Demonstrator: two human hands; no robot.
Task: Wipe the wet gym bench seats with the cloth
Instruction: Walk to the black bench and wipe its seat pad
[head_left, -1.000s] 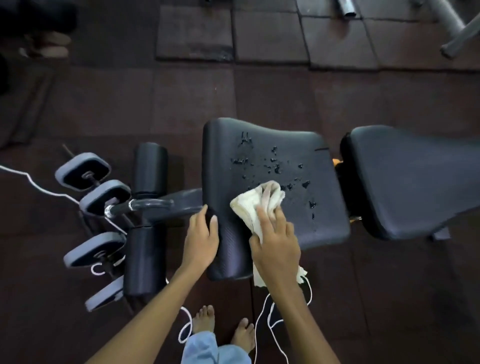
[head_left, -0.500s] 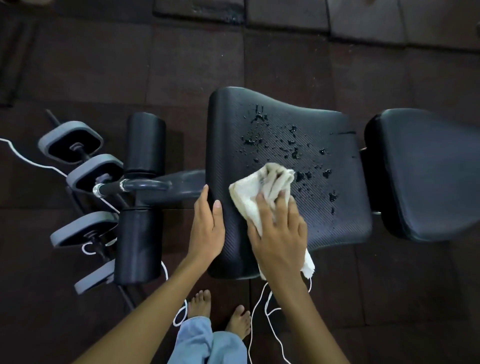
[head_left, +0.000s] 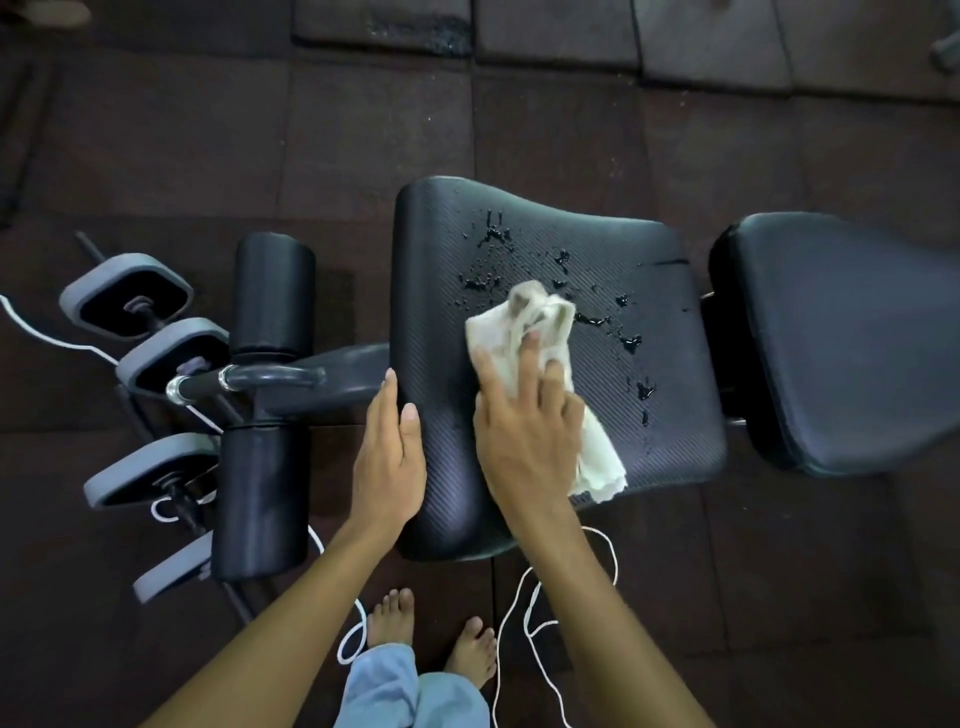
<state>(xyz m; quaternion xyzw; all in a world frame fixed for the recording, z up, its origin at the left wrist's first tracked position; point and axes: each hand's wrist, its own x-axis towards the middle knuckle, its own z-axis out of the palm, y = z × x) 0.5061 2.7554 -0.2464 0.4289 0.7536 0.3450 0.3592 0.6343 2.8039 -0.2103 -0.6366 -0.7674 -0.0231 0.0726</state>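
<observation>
A black textured bench seat lies in the middle, with water drops scattered over its far and right parts. My right hand presses a crumpled cream cloth flat on the seat, fingers spread over it; the cloth's tail hangs out toward the near edge. My left hand rests against the seat's left rim, fingers together and pointing away from me. A second black pad of the bench sits to the right.
Two black foam rollers on a metal bar stand left of the seat, with grey dumbbells beside them. A white cord trails on the dark rubber floor near my bare feet.
My right hand has pushed the cloth farther across the seat into the wet patch. The left hand has stayed on the seat's left rim. The view shifted slightly.
</observation>
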